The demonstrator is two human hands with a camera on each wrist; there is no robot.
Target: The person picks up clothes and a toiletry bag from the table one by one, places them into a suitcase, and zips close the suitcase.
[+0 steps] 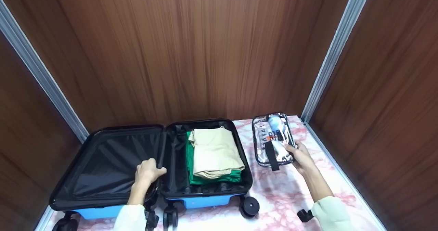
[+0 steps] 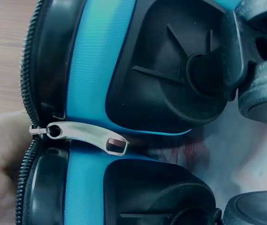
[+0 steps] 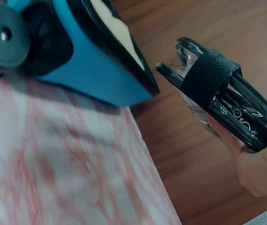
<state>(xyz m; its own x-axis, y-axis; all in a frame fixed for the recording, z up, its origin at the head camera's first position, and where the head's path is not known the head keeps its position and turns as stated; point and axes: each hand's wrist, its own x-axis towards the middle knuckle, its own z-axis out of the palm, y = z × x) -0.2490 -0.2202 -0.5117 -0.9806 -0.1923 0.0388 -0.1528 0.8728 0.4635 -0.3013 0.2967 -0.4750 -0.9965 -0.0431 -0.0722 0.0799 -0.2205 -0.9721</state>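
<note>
My right hand (image 1: 303, 157) grips the lower right edge of a clear travel toiletry bag (image 1: 260, 135) with black piping, holding it raised to the right of the suitcase. Through the plastic a blue-topped item and white items show; a black strap (image 3: 210, 77) spans the bag's end in the right wrist view. An open blue suitcase (image 1: 113, 176) with black lining lies spread out. Over its left half, near the middle fold, is my left hand (image 1: 147, 171), thumb out to the side and nothing seen in it. Folded beige cloth (image 1: 217, 152) lies on green cloth (image 1: 193, 179) in the right half.
The suitcase stands on a pink-and-white marbled surface (image 1: 273, 196), its black wheels (image 1: 251, 207) toward me. Wood-grain panels (image 1: 205, 53) with metal corner strips (image 1: 328, 63) enclose the back and sides. A silver zipper pull (image 2: 86, 135) hangs between the two halves.
</note>
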